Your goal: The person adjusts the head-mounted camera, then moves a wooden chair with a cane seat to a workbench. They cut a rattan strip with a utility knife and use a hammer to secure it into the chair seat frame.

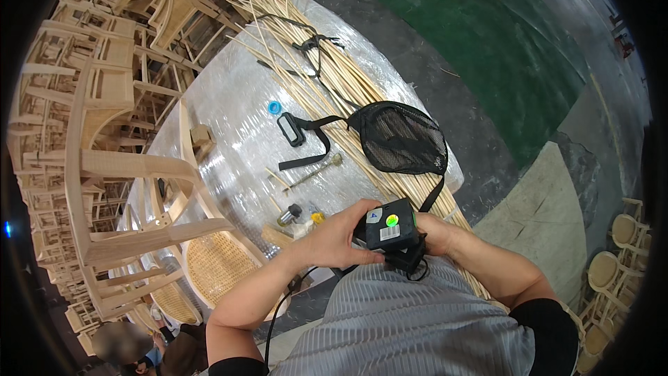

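Close against my apron point(424, 306), my left hand point(335, 238) grips a black box-shaped device point(381, 226) from its left side, thumb below and fingers above. The device's face carries a barcode label and a shiny green-yellow round sticker. On its other side my right hand point(438, 235) is curled, with most of its fingers hidden behind the device. A second black piece point(405, 259) with a thin cord loop hangs just under the box. A black cable runs down beside my left forearm. Beyond my hands, a black mesh bag point(400, 141) rests on a bundle of rattan canes point(348, 76).
On the plastic-wrapped table point(236, 132) lie a black strap device point(291, 129), a blue ring point(274, 108), a hammer-like tool point(313, 170) and a small dark-capped bottle point(289, 214). Wooden chair frames point(132, 167) crowd the left. Another person point(156, 355) is at lower left.
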A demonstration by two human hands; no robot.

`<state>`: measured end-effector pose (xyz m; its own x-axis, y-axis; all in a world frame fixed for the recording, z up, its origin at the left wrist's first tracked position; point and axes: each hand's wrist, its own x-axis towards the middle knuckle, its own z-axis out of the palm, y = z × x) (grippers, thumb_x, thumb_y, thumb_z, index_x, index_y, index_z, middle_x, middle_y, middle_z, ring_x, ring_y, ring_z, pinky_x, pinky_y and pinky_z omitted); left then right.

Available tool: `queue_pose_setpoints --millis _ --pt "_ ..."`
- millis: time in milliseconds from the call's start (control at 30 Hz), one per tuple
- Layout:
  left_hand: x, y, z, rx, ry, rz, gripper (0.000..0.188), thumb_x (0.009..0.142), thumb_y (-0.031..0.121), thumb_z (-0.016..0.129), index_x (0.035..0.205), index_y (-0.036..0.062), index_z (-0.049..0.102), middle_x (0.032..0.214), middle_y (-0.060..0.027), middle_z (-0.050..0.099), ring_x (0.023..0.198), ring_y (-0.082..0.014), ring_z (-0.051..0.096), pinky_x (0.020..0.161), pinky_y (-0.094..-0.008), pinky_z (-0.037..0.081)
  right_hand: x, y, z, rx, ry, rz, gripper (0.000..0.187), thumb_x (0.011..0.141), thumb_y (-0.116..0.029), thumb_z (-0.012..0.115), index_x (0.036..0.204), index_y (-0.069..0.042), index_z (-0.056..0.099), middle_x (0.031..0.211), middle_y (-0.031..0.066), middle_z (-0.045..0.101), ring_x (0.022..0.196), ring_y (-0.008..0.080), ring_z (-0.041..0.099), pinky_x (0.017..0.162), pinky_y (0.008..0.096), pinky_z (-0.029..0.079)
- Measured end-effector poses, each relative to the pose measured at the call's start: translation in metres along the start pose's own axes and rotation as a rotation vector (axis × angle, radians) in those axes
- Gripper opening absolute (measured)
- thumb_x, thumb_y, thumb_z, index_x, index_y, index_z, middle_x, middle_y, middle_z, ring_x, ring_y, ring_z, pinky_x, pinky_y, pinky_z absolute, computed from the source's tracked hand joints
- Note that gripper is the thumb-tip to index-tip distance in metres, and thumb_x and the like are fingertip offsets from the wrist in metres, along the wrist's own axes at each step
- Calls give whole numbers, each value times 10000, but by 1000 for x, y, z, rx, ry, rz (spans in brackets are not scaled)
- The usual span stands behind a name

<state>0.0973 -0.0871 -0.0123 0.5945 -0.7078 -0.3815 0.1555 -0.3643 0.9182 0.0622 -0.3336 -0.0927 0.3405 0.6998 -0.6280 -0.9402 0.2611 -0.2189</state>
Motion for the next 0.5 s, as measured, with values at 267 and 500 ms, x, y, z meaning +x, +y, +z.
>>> queue_pose_setpoints --millis 267,500 --pt "-17 10 9 75 76 20 893 771 209 914 1494 21 426 1353 -149 600 1274 -244 590 1101 -368 438 2 0 6 -49 -37 -19 358 1044 -209 548 1326 -7 634 1155 121 742 958 186 754 847 320 630" --pt "-24 24 3 272 124 116 957 723 214 922 1525 66 421 1478 -193 526 1441 -385 455 1196 -533 334 3 -15 29 -143 -54 -187 453 1067 -173 534 1500 -39 515 1348 116 649 1164 150 674 958 290 583"
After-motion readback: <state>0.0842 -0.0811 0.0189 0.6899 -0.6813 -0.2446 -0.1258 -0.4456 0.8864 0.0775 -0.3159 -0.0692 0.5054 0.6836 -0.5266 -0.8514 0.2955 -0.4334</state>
